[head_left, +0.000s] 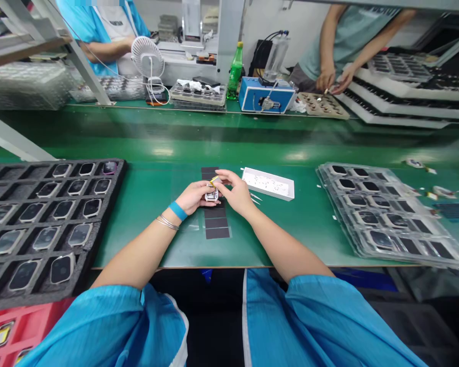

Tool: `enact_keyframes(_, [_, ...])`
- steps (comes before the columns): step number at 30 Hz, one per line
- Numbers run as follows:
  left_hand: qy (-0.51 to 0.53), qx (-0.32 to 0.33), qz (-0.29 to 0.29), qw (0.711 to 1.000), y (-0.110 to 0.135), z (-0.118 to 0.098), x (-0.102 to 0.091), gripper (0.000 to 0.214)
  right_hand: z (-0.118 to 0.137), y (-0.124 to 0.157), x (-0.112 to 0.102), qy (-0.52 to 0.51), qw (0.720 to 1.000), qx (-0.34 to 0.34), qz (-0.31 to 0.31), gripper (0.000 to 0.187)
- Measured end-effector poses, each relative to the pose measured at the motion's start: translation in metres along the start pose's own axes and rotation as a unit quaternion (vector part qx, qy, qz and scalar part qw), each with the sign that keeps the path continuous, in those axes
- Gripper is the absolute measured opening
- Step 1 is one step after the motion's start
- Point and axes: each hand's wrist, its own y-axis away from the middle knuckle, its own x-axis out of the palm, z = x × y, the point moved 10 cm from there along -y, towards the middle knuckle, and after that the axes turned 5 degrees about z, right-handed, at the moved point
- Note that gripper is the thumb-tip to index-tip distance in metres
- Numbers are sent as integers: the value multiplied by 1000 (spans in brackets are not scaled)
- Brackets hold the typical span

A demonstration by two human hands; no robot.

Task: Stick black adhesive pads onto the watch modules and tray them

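My left hand (193, 198) is closed around a small silver smartwatch case (211, 193), its inner parts facing up. Thumb and fingers of my right hand (235, 191) pinch a small yellow-edged part (215, 180) at the top of the case; it looks like a battery, though the fingers partly cover it. Beneath both hands lies a clear sheet with a column of black rectangular stickers (216, 223). Just right of my right hand are a shallow white box (288, 191) with many tiny pieces and a pair of tweezers (255, 198).
On the left, a black foam tray (112, 204) holds several watches, above a red tray (53, 316). Clear plastic trays (344, 224) with watches and dark screens stand on the right. Across the bench are a fan (147, 56), a green bottle (235, 71), a blue device (265, 94) and two people working.
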Motion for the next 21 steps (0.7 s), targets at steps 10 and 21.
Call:
enact_keyframes(10, [84, 60, -118, 988, -1, -22, -51, 13, -23, -3, 38, 278, 954, 11, 111, 9])
enact_keyframes(21, [61, 42, -101, 992, -1, -19, -45, 9, -27, -2, 50, 329, 939, 27, 100, 5])
